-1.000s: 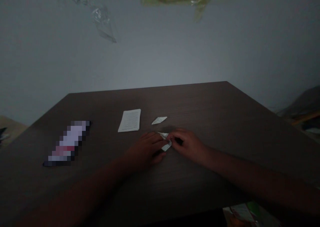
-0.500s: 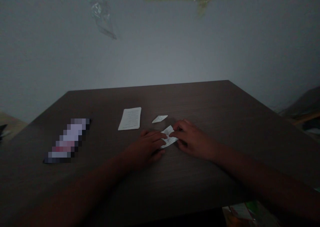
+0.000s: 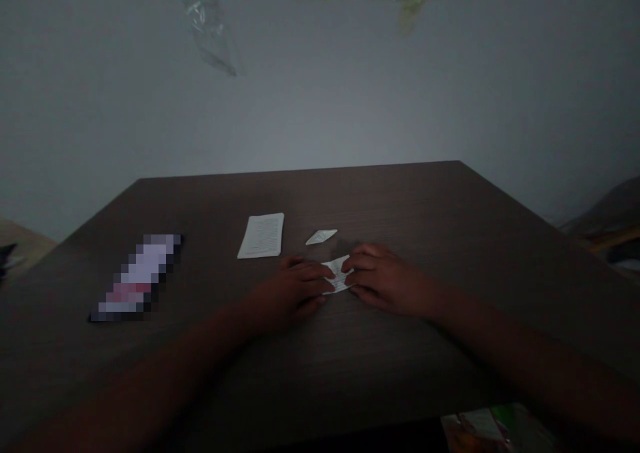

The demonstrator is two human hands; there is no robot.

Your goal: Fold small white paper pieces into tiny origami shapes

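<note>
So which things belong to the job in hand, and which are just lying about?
In the job:
small printed paper, under the left hand and right hand
probably the folded paper diamond and printed paper stack

Apparently just there:
pixelated device, likely a phone
clear plastic on the wall

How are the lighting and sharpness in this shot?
Head view: dim, with the wall lighter mid-frame than toward the corners; head view: the phone-like item is pixelated; head view: print on the paper under the left hand and right hand is illegible.
</note>
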